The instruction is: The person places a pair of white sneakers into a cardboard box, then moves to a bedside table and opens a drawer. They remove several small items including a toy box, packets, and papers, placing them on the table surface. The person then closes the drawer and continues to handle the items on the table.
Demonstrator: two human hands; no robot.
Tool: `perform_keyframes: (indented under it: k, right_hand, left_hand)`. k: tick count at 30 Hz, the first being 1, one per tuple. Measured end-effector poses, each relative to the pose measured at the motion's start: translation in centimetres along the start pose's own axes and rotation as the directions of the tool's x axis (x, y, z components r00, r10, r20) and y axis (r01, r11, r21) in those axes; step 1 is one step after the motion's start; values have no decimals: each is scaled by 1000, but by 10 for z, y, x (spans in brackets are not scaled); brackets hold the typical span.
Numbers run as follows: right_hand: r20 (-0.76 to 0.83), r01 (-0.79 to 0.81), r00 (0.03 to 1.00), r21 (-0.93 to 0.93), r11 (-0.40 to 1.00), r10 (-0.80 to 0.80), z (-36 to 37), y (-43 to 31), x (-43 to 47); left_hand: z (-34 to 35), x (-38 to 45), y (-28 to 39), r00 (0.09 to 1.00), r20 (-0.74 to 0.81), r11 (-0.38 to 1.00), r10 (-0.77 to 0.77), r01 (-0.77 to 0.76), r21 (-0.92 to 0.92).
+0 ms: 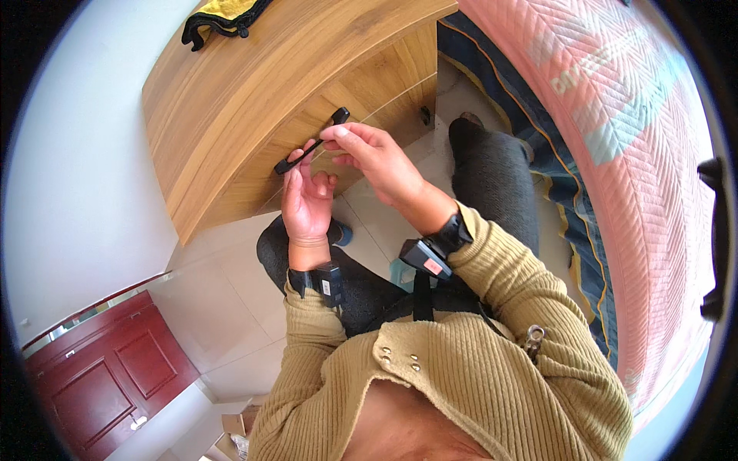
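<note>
A black bar handle (316, 145) with thick ends lies slantwise before the wooden drawer front (369, 86). Around its lower end, the thumb and fingers of my left hand (308, 207) are closed, palm turned up. My right hand (383, 161) pinches at the bar near its upper end with thumb and forefinger; anything small between those fingertips is hidden. Whether the handle is fixed to the drawer front, I cannot tell. Lower on the cabinet, by its right edge, is another black fitting (425, 115).
The wooden cabinet top (277, 69) curves above my hands, with a black-edged yellow cloth (228, 11) at its back. To the right stands a bed with a pink quilted cover (594, 115). My legs straddle the tiled floor (363, 213). A dark red door (109, 374) is at lower left.
</note>
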State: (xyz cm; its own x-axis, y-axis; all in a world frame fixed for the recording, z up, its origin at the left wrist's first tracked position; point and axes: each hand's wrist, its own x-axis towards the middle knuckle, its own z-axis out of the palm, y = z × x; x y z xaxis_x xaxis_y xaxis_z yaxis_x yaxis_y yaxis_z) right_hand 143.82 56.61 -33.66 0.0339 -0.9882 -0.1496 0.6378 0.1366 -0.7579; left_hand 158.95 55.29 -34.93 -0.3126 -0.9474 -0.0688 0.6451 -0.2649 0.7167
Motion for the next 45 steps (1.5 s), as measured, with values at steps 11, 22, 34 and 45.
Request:
perform_keyframes:
  k: [11, 22, 34, 45]
  right_hand:
    - [108, -42, 994, 373, 927, 2, -5, -2, -2]
    - [-684, -37, 693, -347, 937, -226, -94, 56, 38]
    - [-282, -147, 924, -885, 441, -259, -234, 92, 59]
    - [-192, -192, 980, -981, -18, 44, -191, 85, -48]
  left_hand:
    - [-13, 11, 1, 991, -17, 990, -131, 129, -64]
    - [-7, 12, 16, 982, -118, 971, -149, 168, 173]
    - [-40, -44, 36, 800, -442, 416, 406, 269, 869]
    - [-26, -50, -7, 850, 470, -525, 240, -293, 799]
